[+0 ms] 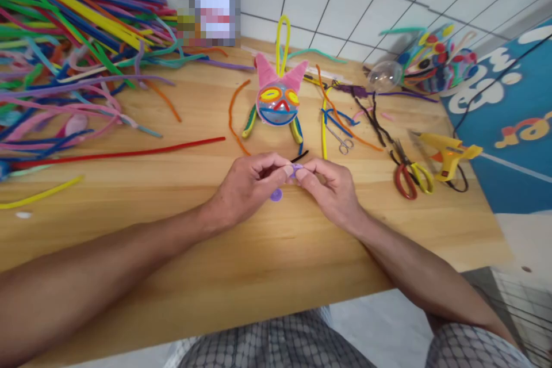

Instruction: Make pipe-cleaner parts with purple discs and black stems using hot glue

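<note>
Between their thumbs and fingertips, my left hand (pixel 254 184) and my right hand (pixel 330 187) pinch a small purple pipe cleaner coil (pixel 296 170). Its shape is partly covered by the fingers. Just below, a flat purple pipe cleaner spiral (pixel 276 195) lies on the table. Beyond my hands stands a clear ball ornament (pixel 278 106) with pink ears, yellow eyes, a red nose, a blue mouth and a yellow hanging loop (pixel 283 43). Yellow, green and blue limbs reach down from its sides. A short black pipe cleaner (pixel 301 156) shows just behind my fingertips.
A heap of coloured pipe cleaners (pixel 86 57) fills the back left of the wooden table (pixel 215 276). To the right lie scissors (pixel 409 175), a yellow glue gun (pixel 448 152), small metal scissors (pixel 344 142) and loose pipe cleaners. A decorated colourful figure (pixel 440 63) sits at the back right.
</note>
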The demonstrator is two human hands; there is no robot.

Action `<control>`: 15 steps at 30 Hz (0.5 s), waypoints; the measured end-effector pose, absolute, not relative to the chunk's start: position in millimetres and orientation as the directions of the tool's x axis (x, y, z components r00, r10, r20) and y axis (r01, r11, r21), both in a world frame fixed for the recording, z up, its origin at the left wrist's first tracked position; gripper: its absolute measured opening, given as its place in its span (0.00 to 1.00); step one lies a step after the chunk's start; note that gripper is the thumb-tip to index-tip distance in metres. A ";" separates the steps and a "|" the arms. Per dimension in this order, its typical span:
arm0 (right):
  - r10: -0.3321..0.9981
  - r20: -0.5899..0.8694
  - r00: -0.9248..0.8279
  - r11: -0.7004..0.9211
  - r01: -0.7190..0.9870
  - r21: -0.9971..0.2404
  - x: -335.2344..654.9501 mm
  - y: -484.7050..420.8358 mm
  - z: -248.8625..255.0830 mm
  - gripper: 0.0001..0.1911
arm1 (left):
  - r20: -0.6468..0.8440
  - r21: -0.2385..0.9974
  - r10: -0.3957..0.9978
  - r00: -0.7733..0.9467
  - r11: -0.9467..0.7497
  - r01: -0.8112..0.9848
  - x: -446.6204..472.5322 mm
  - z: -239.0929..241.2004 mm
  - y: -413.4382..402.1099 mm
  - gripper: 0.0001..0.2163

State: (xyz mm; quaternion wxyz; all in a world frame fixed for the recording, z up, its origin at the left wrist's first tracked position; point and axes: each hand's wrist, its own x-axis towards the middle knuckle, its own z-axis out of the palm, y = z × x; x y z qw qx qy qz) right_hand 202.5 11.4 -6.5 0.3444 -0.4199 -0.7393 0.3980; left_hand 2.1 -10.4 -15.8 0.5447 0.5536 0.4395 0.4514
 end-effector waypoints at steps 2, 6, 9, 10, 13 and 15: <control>0.894 0.179 -0.411 0.334 0.344 -0.878 202.7 11.0 -6.6 0.12 | 0.023 1.000 0.978 0.206 -0.022 -0.008 2.4 -16.5 -11.0 0.09; 0.891 0.189 -0.412 0.339 0.330 -0.881 202.3 9.2 -7.7 0.11 | 0.030 0.999 0.979 0.201 -0.032 0.005 2.4 -16.4 -11.6 0.09; 0.893 0.188 -0.409 0.333 0.320 -0.887 202.3 8.5 -10.3 0.12 | 0.032 0.999 0.979 0.203 -0.037 0.022 1.8 -15.9 -11.8 0.09; 0.895 0.187 -0.406 0.331 0.320 -0.888 202.3 8.4 -11.3 0.12 | 0.032 0.999 0.978 0.206 -0.038 0.026 1.5 -15.9 -11.9 0.09; 0.898 0.183 -0.401 0.323 0.316 -0.892 202.0 8.5 -13.1 0.13 | 0.044 0.998 0.974 0.223 -0.051 0.027 0.4 -16.7 -12.2 0.09; 0.897 0.183 -0.401 0.322 0.312 -0.894 201.5 8.3 -13.1 0.13 | 0.056 0.997 0.972 0.228 -0.065 0.034 -0.2 -17.5 -12.1 0.10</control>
